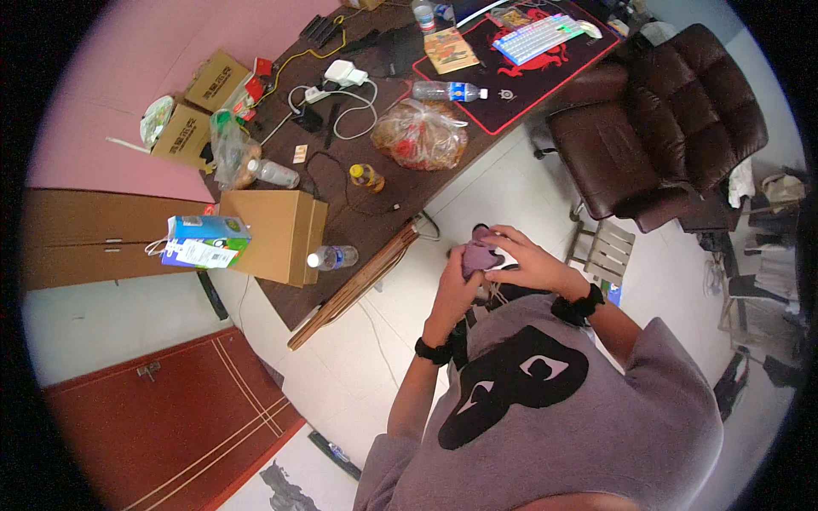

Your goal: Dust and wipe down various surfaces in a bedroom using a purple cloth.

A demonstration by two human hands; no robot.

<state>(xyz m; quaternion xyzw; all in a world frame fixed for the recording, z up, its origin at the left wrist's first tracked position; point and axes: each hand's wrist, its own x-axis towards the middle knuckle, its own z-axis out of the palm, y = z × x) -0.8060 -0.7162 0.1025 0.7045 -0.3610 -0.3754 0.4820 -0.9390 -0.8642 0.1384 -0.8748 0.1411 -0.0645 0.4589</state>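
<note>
Two hands meet in front of the person's chest, above the pale tiled floor [503, 192]. The left hand [456, 288] and the right hand [521, 260] both curl tight around a small soft purple cloth bundle [480, 254]. A brown leather armchair [660, 128] stands near. A dark wooden desk [366, 213] is well apart.

The person wears a loose purple-grey T-shirt [588, 426] with short sleeves — across the chest sits a large black print [515, 383] with two pale eye-shaped cut-outs. Each wrist carries a black band — one on the left wrist [433, 350], one on the right [579, 306]. Forearms are bare.
</note>
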